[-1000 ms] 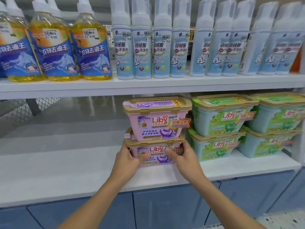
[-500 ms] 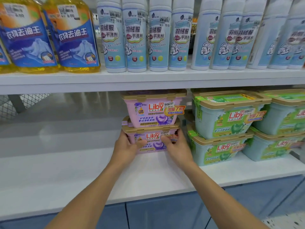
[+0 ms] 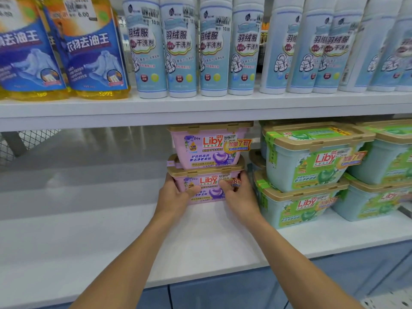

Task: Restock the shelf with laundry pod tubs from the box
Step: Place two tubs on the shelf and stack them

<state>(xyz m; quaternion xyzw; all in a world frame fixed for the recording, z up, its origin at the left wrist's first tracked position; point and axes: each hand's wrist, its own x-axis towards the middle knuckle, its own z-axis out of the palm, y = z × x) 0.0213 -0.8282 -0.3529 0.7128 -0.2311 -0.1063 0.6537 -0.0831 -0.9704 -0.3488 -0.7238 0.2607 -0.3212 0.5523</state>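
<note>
Both hands clasp the bottom pink tub (image 3: 208, 188) on the shelf (image 3: 93, 237), left hand (image 3: 176, 197) and right hand (image 3: 239, 197) at opposite ends of its long, side-to-side axis, top tub (image 3: 209, 146) stacked above, green tubs (image 3: 312, 170) just right.

— What sits on the lower shelf (image 3: 111, 237)?

— At twelve o'clock, a lower pink tub (image 3: 208, 188) rests on the white board, a second pink tub (image 3: 209, 144) stacked on it. From two to three o'clock, green tubs (image 3: 296, 206) stand two high, just beside the pink pair. The nine o'clock stretch is bare.

— And the upper shelf (image 3: 200, 108)?

— Yellow bottles (image 3: 93, 52) at ten o'clock, pale blue bottles (image 3: 214, 45) from twelve round to two.
</note>
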